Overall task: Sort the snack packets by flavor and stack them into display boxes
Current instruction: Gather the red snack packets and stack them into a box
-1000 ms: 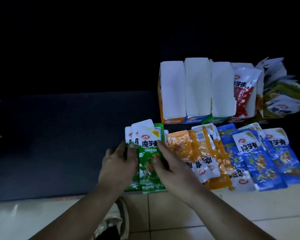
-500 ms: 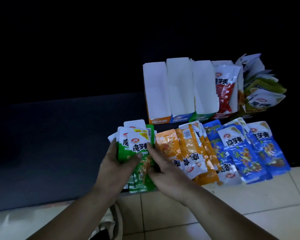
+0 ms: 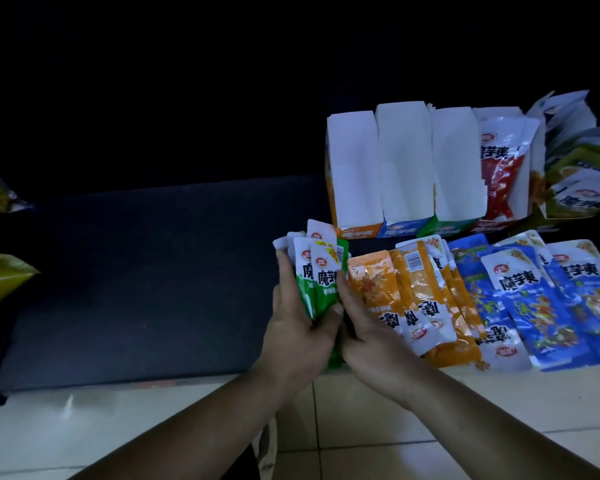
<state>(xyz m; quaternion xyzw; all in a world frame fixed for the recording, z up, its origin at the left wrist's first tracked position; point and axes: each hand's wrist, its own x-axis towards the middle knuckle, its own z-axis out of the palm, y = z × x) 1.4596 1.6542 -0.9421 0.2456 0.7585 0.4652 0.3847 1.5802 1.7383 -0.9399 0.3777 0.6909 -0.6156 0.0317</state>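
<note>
Just left of the orange pile (image 3: 413, 296), both hands' fingers (image 3: 284, 271) pinch the green packets (image 3: 321, 271); I'd square the edges before dropping them into the green box (image 3: 456, 174).

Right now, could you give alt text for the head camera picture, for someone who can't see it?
Both hands, left and right, grip a bundle of green snack packets above a dark mat. Orange packets and blue packets lie beside them, before a row of display boxes.
</note>
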